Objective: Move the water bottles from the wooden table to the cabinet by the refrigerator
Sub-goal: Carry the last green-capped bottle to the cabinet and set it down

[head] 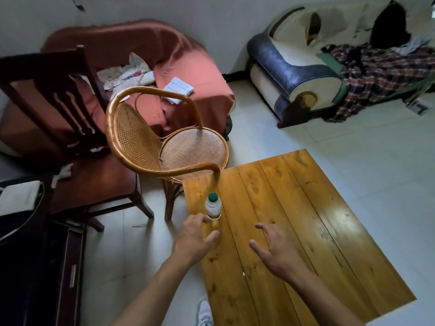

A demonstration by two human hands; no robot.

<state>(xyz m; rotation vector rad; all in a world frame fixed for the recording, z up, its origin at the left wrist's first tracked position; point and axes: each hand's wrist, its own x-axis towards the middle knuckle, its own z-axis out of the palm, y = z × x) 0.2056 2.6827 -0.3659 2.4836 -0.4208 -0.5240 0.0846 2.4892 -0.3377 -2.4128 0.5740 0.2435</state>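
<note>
Well, from the head view I count one water bottle, clear with a green cap, standing upright near the far left corner of the wooden table. It is the only bottle I can see.

My left hand reaches over the table's left edge just on the near side of the bottle, fingers loosely spread; its fingertips sit right at the bottle's base, though I cannot tell if they touch it. It grips nothing. My right hand hovers above the table's planks to the right, fingers splayed and slightly curved, holding nothing.

Two chairs stand left of the table: one rattan chair against its far left corner, and one dark wooden chair further left. Two sofas sit far off, a red-covered sofa at left, a blue and cream sofa at right.
</note>
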